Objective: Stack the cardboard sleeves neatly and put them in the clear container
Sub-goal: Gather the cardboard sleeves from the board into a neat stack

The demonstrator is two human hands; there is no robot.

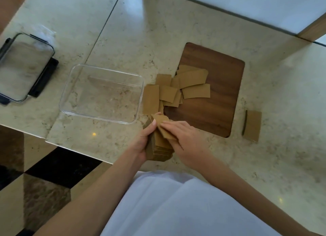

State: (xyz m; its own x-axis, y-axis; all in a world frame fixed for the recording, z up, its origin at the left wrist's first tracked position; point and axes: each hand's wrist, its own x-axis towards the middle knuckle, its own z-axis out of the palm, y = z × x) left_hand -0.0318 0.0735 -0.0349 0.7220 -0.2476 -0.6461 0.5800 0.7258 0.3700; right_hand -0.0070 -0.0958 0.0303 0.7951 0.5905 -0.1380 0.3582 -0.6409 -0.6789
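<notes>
My left hand (143, 142) grips a thick stack of brown cardboard sleeves (159, 152) near the counter's front edge. My right hand (183, 140) holds one sleeve (165, 128) on top of that stack, fingers laid flat over it and thumb under its edge. Several loose sleeves (176, 89) lie scattered just beyond, partly on a dark wooden board (217, 110). The clear container (84, 115) stands empty to the left of the pile.
The container's lid (23, 66), clear with black clips, lies at the far left of the marble counter (194, 24). Another small stack of sleeves (252, 125) rests right of the board. The counter edge drops to a checkered floor at lower left.
</notes>
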